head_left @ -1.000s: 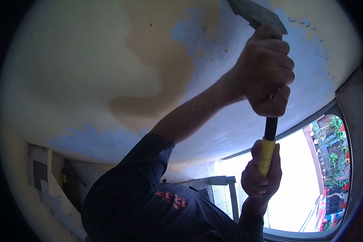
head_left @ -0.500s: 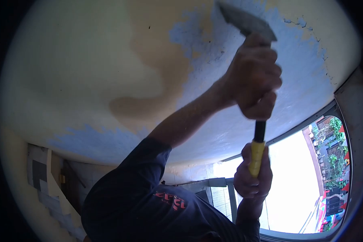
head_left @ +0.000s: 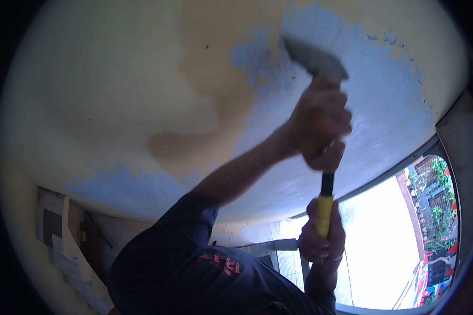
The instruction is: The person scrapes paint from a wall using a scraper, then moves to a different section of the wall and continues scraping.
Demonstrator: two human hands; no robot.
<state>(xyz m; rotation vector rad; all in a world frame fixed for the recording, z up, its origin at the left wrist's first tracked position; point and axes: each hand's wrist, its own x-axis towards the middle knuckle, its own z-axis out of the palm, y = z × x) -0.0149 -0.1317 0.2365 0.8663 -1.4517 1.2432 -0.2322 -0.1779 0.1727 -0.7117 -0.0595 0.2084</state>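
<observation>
Both hands are clenched on one tool. The left hand [head_left: 320, 126] is wrapped tight round the upper part of the scraper [head_left: 314, 59], just below its wide grey metal blade, with the bare forearm running down and away from it to a dark sleeve [head_left: 178, 236]. The right hand [head_left: 320, 239] is closed round the yellow grip [head_left: 324, 212] at the scraper's lower end, and a short black stretch of handle shows between the two fists.

The blade lies against the painted surface [head_left: 115, 94] overhead. Whether its edge is biting in or only resting there cannot be told.

Around the blade is a large blue patch [head_left: 389, 105] with ragged edges. A tan patch [head_left: 210, 79] lies to the left of the scraper, with smooth cream paint beyond it. Below and to the right of the scraper, a bright window [head_left: 383, 247] shows greenery and roofs outside. A pale metal frame [head_left: 284, 245] stands just left of the scraper's grip end. Far to the lower left of the scraper is a wall of grey and white blocks [head_left: 52, 231]. Nothing stands between the hands and the blade.

A second ago the blade sat at the very top edge of the view. Now the scraper and both fists have come down and to the left, and more blue shows above the blade.
</observation>
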